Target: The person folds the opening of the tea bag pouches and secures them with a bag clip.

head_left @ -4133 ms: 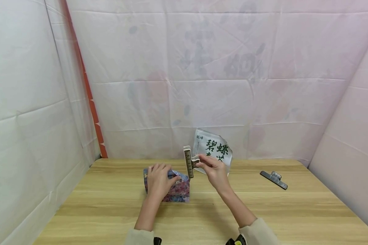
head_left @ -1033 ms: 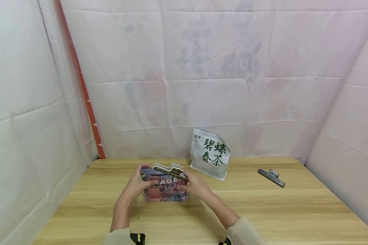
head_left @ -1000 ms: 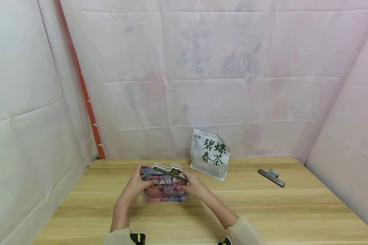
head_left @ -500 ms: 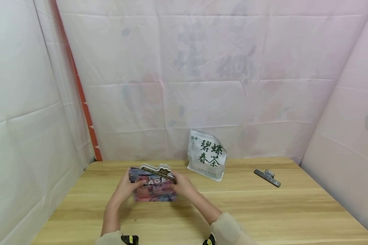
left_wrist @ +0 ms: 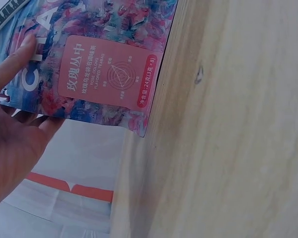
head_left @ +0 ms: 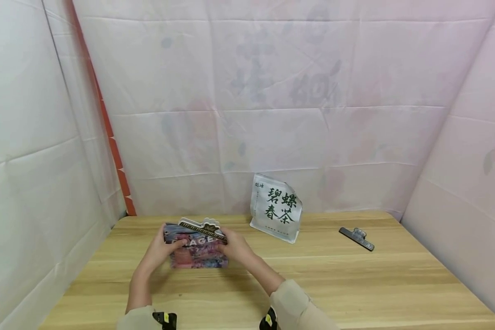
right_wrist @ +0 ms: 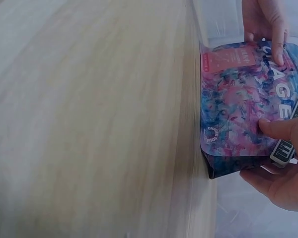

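Observation:
A blue and pink tea pouch [head_left: 200, 260] stands upright at the left of the table, its rose oolong label [left_wrist: 107, 72] showing in the left wrist view. A bag clip [head_left: 203, 228] with a piano-key pattern and white scalloped back slants across the pouch's top right corner. My left hand [head_left: 156, 251] grips the pouch's left edge, thumb across the front and fingers behind. At the right edge my right hand [head_left: 236, 247] holds the pouch, thumb on its front and fingers behind. The clip's lower end [right_wrist: 283, 151] lies between that thumb and fingers in the right wrist view.
A white pouch with green lettering [head_left: 276, 208] leans against the white sheet wall [head_left: 231, 137] at the back. Right of it lies a dark bag clip [head_left: 356, 238] on the wooden table [head_left: 313, 284]. Sheets also hang along the left and right sides.
The piano-key clip, earlier held in my right hand beside the pouch, now sits on its top corner. Both hands hold the pouch, which has lately shifted left. The head view has turned slightly.

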`<act>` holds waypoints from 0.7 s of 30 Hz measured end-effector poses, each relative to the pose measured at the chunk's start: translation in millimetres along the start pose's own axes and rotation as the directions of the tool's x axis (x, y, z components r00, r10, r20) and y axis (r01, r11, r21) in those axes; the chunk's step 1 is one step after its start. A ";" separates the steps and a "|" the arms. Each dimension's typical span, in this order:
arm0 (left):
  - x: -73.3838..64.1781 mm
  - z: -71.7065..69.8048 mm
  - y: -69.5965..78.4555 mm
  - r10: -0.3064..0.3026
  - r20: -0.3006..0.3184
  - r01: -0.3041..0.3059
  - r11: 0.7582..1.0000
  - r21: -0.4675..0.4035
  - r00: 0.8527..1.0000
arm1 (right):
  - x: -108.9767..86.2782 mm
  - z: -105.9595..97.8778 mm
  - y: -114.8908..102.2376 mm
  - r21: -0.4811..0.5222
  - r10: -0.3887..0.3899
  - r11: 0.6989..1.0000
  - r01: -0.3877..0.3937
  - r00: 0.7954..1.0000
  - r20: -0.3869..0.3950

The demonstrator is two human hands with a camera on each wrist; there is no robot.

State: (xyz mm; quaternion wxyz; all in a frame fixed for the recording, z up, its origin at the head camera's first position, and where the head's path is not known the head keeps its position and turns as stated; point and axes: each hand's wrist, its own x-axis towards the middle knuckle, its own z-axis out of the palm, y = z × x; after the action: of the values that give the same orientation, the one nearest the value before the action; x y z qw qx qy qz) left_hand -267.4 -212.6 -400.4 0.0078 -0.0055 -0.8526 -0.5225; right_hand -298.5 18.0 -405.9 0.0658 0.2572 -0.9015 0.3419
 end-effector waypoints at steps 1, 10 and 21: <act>-0.3 0.0 0.1 0.004 -0.004 -0.004 1.000 -0.005 1.000 | 0.1 -0.1 0.0 0.000 0.001 1.000 -0.001 1.000 0.001; 3.6 7.4 6.8 0.236 -0.131 -0.249 0.964 -0.096 0.963 | -7.5 -13.8 5.9 0.130 0.043 0.991 -0.040 0.999 -0.019; -14.5 28.7 58.5 0.420 -0.527 -0.426 0.897 0.117 0.739 | -35.7 -64.1 25.1 0.289 -0.002 0.956 0.051 0.986 -0.165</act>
State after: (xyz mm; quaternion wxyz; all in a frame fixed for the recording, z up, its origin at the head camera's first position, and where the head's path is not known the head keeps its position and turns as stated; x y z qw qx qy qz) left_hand -252.1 -160.5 -361.7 0.3654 -0.0519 -0.7887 -0.4917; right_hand -284.2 90.5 -382.5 0.1052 0.2472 -0.8290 0.4905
